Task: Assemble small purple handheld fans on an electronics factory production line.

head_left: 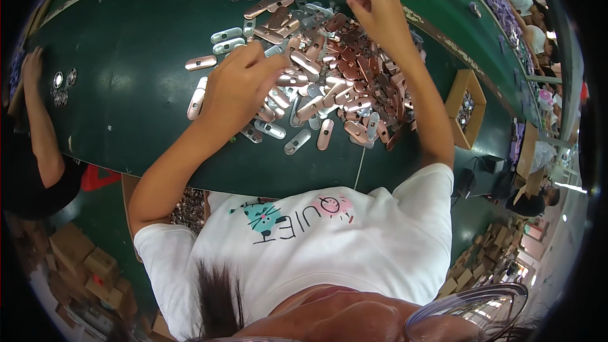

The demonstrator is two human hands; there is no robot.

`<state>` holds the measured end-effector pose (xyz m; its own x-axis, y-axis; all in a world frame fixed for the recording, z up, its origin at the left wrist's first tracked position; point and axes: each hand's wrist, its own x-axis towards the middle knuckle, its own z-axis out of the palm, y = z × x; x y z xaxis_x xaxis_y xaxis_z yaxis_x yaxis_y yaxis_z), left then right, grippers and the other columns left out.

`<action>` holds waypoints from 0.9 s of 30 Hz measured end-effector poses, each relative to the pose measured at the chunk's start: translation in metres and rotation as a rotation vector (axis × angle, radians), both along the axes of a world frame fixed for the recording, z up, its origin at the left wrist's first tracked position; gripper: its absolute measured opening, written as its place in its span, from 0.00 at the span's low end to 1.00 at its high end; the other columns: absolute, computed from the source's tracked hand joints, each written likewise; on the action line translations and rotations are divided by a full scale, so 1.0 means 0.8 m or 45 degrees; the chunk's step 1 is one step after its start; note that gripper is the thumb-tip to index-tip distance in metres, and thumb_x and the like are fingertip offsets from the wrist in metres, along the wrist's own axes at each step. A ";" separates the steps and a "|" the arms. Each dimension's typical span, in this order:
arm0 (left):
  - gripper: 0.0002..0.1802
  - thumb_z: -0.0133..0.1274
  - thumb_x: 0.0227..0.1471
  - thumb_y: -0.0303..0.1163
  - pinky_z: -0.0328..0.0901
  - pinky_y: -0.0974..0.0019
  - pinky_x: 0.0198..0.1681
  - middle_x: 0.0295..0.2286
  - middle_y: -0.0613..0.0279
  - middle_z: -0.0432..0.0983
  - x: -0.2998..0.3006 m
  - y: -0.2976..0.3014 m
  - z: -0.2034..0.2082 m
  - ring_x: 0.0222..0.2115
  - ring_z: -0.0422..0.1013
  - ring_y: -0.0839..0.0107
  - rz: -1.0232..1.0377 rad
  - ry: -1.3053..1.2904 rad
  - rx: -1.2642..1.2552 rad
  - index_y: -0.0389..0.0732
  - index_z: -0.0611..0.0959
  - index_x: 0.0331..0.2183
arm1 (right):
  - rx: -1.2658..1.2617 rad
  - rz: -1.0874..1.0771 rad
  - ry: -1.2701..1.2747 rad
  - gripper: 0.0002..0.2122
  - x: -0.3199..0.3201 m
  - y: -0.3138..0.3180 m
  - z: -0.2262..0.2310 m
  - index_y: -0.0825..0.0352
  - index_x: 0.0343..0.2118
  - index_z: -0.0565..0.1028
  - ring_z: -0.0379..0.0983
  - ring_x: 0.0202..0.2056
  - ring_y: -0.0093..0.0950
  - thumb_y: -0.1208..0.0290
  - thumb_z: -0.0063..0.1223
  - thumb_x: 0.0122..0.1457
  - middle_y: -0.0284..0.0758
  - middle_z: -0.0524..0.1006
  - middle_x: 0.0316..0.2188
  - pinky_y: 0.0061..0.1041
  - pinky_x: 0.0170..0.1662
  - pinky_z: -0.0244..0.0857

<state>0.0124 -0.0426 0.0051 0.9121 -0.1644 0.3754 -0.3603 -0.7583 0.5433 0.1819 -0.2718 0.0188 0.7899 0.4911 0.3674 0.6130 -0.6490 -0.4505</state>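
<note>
A wide heap of oblong metal pieces (325, 134), silver, rose-gold and coppery brown, many with a small square hole, lies spread on the dark green tabletop (145, 114). Over the left part of the heap is my left hand (244, 79), its fingers curled and the thumb side toward the heap's middle. Whatever sits in those fingers is hidden. My right hand (378, 18) is raised at the heap's far right edge, near the table's back rim. Its thumb and fingertips are pinched together, and anything between them is too small to make out.
Small round metal parts (60, 80) lie at the left, near another person's arm (43, 126). A cardboard box (455, 96) with small parts stands at the right. Beside my left elbow, below the table edge, is a container of small parts (189, 208). Cartons (75, 244) are piled on the floor.
</note>
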 end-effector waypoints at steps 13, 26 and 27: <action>0.08 0.54 0.48 0.23 0.70 0.69 0.29 0.29 0.57 0.78 0.000 -0.004 -0.011 0.27 0.76 0.68 -0.054 0.109 -0.501 0.36 0.78 0.34 | -0.128 0.158 0.085 0.08 0.028 0.010 -0.027 0.72 0.33 0.77 0.74 0.25 0.29 0.73 0.55 0.53 0.39 0.77 0.25 0.27 0.30 0.66; 0.18 0.51 0.52 0.19 0.71 0.75 0.38 0.30 0.61 0.74 0.011 0.006 0.003 0.34 0.72 0.78 0.022 0.563 -1.357 0.32 0.72 0.47 | -0.053 0.245 0.296 0.06 0.029 0.007 -0.034 0.69 0.31 0.77 0.75 0.31 0.40 0.72 0.54 0.52 0.42 0.75 0.30 0.36 0.36 0.67; 0.18 0.51 0.53 0.20 0.71 0.75 0.38 0.31 0.61 0.74 0.011 0.004 0.003 0.34 0.72 0.79 0.018 0.606 -1.388 0.32 0.72 0.47 | -0.130 0.259 0.164 0.06 0.031 0.007 -0.036 0.68 0.31 0.77 0.74 0.32 0.40 0.72 0.54 0.52 0.42 0.76 0.30 0.36 0.36 0.66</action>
<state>0.0211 -0.0390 0.0076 0.9969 0.0431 -0.0659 0.0569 0.1840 0.9813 0.2070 -0.2665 -0.0096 0.7080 0.6741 0.2106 0.6775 -0.5643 -0.4717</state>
